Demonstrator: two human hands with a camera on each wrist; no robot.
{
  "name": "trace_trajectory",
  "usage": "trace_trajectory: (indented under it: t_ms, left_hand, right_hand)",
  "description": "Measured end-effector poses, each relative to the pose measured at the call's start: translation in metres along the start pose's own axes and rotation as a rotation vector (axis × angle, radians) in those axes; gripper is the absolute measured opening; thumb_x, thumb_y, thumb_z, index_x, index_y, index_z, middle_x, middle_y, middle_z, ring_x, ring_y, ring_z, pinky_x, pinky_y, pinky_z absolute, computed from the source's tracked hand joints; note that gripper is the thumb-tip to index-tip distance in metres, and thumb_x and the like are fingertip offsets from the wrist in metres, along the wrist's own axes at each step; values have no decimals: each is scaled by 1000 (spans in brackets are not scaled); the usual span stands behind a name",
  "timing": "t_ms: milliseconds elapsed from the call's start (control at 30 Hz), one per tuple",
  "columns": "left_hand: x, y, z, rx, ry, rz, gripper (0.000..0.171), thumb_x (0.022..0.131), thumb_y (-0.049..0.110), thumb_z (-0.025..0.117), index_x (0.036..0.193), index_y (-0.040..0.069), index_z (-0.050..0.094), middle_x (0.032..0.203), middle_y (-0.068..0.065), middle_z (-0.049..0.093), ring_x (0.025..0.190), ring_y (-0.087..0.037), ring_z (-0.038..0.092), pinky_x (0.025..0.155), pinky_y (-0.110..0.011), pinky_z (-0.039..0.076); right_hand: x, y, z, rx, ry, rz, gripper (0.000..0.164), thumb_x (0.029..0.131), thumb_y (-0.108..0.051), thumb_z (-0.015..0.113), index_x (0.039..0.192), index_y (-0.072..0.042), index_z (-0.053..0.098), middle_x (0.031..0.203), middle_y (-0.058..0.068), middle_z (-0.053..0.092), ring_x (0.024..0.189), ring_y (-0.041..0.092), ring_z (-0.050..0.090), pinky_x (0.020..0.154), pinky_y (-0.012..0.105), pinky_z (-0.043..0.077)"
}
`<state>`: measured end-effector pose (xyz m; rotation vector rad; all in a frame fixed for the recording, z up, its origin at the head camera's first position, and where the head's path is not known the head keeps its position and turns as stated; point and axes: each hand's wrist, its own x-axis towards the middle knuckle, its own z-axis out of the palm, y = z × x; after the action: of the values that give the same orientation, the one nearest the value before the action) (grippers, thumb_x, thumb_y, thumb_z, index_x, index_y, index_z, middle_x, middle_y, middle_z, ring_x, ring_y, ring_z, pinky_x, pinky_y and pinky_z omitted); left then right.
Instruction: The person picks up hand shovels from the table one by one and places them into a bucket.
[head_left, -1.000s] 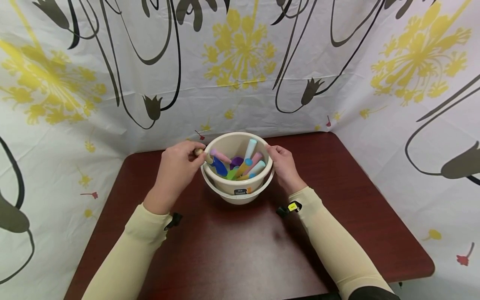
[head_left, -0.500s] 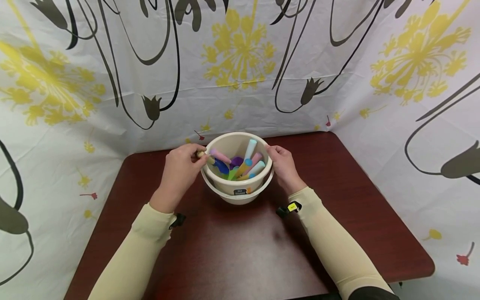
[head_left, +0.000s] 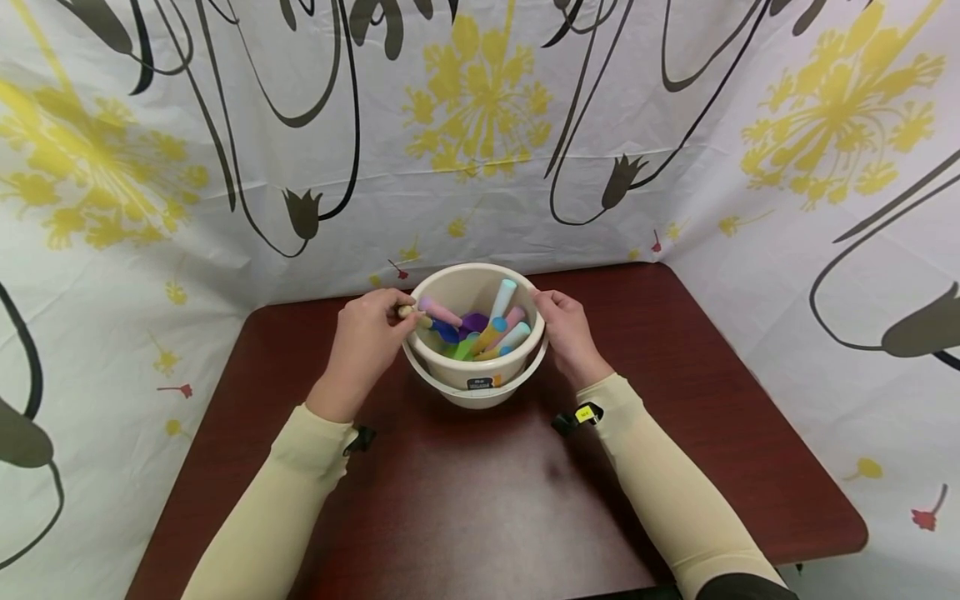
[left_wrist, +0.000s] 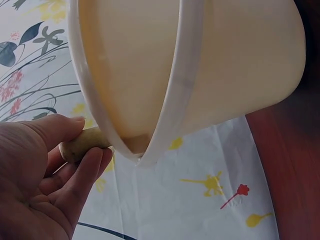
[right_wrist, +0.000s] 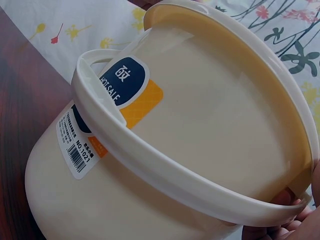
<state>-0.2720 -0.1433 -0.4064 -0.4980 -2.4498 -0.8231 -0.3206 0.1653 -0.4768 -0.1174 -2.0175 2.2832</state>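
A cream bucket [head_left: 444,367] stands at the table's back, its carrying handle [left_wrist: 186,65] lowered around the front. My left hand [head_left: 366,342] is at the bucket's left rim. Its thumb and fingers pinch the pale, wooden-looking handle [left_wrist: 82,145] of a tool whose blue head [head_left: 446,332] lies inside the bucket. On the opposite side, my right hand [head_left: 572,335] grips the rim, with some fingertips [right_wrist: 285,196] showing inside it in the right wrist view. Several colourful pieces fill the bucket, among them a pink tube [head_left: 441,312], a light blue tube [head_left: 502,298] and something purple [head_left: 474,322].
The dark red table [head_left: 480,500] stretches toward me and to both sides. A white flowered cloth [head_left: 480,217] hangs close behind the bucket and along the sides. A label [right_wrist: 131,87] and a barcode sticker [right_wrist: 77,145] are on the bucket's front.
My left hand has shifted slightly to the right, and the wooden handle has moved further over the bucket's rim with it. The right hand and bucket have stayed in place.
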Motion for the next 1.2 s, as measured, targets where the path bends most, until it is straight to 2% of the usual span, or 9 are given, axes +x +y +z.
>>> trace_trajectory:
  t_ms: [400,700,1000,1200]
  left_hand:
    - [2,-2,8,-10,-20,-11,20,95,14,90,111,4,83,103,-11,78,89,-26,77,77,-46,63]
    - [4,-2,13,50,-25,39,21,93,16,92,109,4,86,104,-9,78,87,-26,74,80,-46,60]
    - [8,-1,16,116,-101,65,24,95,21,91,112,6,87,105,-9,75,90,-26,74,82,-45,60]
    - [10,3,14,142,-206,93,25,101,21,84,120,5,85,114,-10,74,98,-28,73,86,-46,60]
  right_hand:
    - [1,0,0,-8,11,-7,36,109,-40,71,100,-5,70,100,7,70,81,12,68,68,23,59]
    - [2,0,1,-11,10,-14,38,108,-39,72,105,-2,72,103,8,71,85,13,69,72,24,60]
    - [3,1,1,-14,20,-17,36,108,-38,72,99,-3,69,91,2,69,77,10,66,64,21,56]
    - [2,-1,0,-7,11,-21,35,109,-37,72,101,-3,69,90,2,69,73,8,67,63,20,56]
